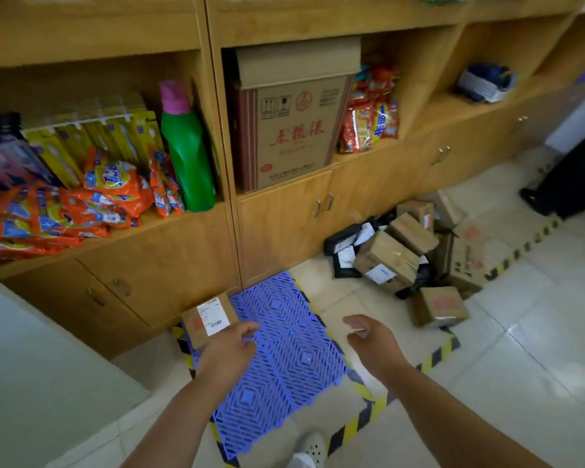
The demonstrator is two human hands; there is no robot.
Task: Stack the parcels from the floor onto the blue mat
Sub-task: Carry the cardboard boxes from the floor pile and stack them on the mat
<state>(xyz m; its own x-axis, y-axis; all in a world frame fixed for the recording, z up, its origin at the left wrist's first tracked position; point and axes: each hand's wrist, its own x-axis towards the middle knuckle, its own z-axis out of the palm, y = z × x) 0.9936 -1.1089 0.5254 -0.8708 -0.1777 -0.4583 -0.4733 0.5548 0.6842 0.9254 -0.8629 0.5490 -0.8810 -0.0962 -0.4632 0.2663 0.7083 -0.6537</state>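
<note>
A small cardboard parcel with a white shipping label sits at the far left corner of the blue mat, close against the base of the wooden cabinet. The left hand hangs over the mat just beside that parcel, its back partly covering the box's near right corner; its fingers are loosely curled and point right, away from the box, and grip nothing (whether the wrist side brushes the cardboard cannot be told). The right hand is held over the pale floor tiles just right of the mat, palm turned inward, thumb and fingers spread and relaxed, with nothing between them. The two hands face each other with bare mat between. The remaining parcels lie in a loose heap on the floor well to the right, against the cabinet doors: several brown boxes tilted against one another, some black mailer bags with white labels, and one brown box apart at the near side of the heap, nearest the right hand yet well clear of its fingers. Yellow-and-black hazard tape borders the mat area. On the shelf above stand a green bottle, orange detergent packs and a large carton.
</note>
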